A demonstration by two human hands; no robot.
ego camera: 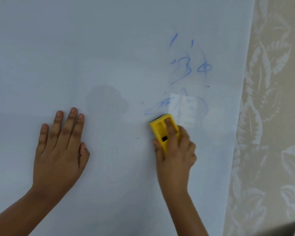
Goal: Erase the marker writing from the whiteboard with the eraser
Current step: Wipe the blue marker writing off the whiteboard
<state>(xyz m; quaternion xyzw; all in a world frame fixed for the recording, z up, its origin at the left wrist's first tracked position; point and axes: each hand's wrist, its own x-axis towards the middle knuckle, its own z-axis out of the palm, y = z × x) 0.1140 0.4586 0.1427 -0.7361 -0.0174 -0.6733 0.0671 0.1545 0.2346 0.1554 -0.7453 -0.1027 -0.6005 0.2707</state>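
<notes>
The whiteboard fills most of the head view. Blue marker writing runs down its right part, partly smeared, with fainter strokes lower down. My right hand grips a yellow eraser and presses it against the board just below those lower strokes, index finger lying along the eraser's back. The hand looks motion-blurred. My left hand rests flat on the board to the left, fingers spread, holding nothing.
The board's right edge slants down the picture. Beyond it is a beige wall with a pale leaf pattern. A bright reflection patch lies on the board above the eraser. A grey object's corner shows at bottom right.
</notes>
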